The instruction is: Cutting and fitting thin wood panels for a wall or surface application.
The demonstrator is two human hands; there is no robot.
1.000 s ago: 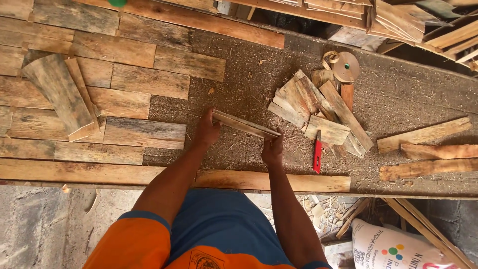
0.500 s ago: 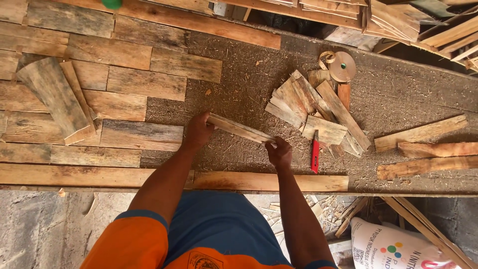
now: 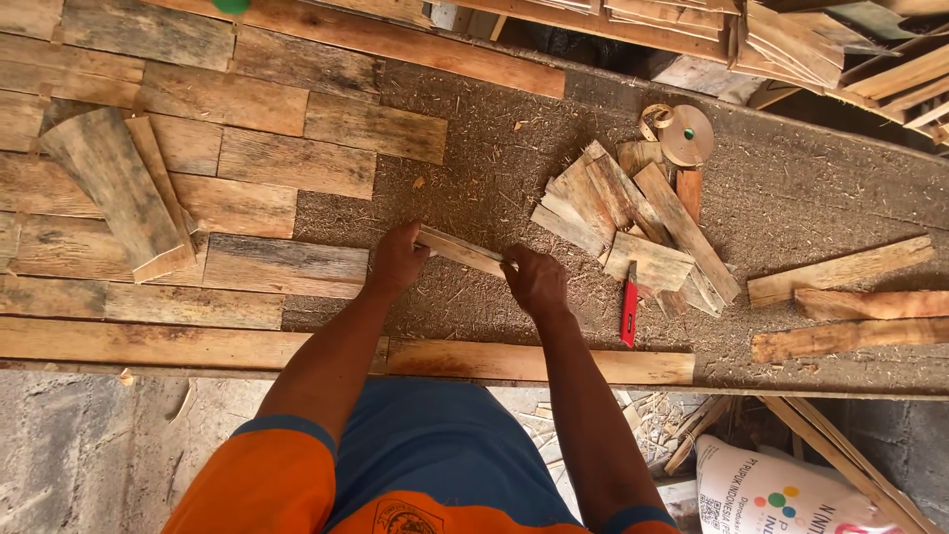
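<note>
My left hand and my right hand each grip one end of a short weathered wood slat, held just above a sawdust-covered board. The slat slants slightly down to the right. To its left lies a patchwork of flat wood planks set edge to edge. The bare sawdust surface spreads around both hands.
A heap of cut wood pieces sits right of my hands, with a red-handled tool beside it and a tape roll behind. Loose slats lie far right. Two offcuts rest on the planks. A long batten edges the front.
Both hands have shifted slightly with the slat, and my right hand now closes more fully over its right end. The view has tilted a little.
</note>
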